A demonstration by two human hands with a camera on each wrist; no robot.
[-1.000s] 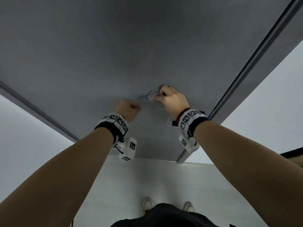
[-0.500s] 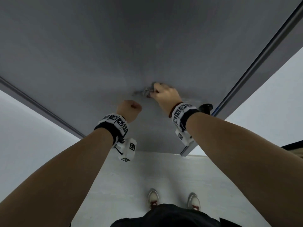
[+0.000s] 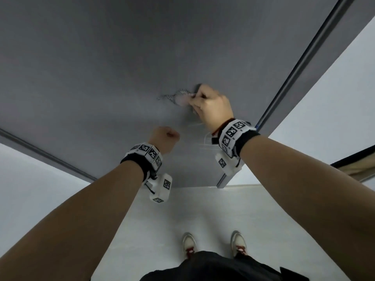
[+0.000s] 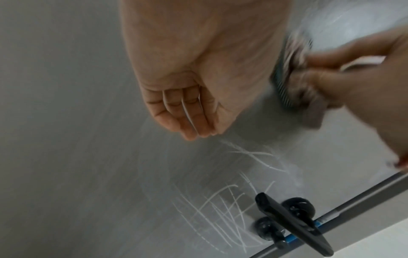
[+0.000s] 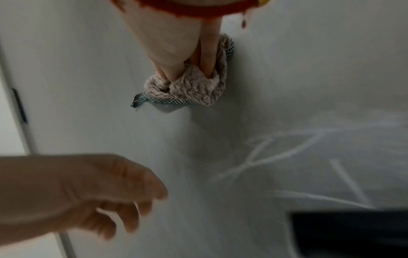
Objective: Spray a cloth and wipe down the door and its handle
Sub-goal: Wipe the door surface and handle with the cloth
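A grey door (image 3: 101, 67) fills the head view. My right hand (image 3: 211, 106) grips a bunched beige cloth (image 3: 178, 96) with a checked edge and presses it flat on the door, above the handle. The right wrist view shows the fingers dug into the cloth (image 5: 192, 90). My left hand (image 3: 165, 138) hovers close to the door, lower and to the left, fingers loosely curled and holding nothing (image 4: 187, 111). The black lever handle (image 4: 293, 225) sits near the door's edge; in the head view my right wrist hides it. White scratch marks (image 4: 220, 209) cross the door beside the handle.
A dark door frame strip (image 3: 304, 63) runs along the right edge, with white wall (image 3: 324, 98) beyond it. Another frame strip (image 3: 40, 151) runs at the left. Below are a pale floor (image 3: 203, 209) and my shoes (image 3: 189, 245).
My right hand has slid the cloth a little farther up the door. The left hand has stayed almost where it was.
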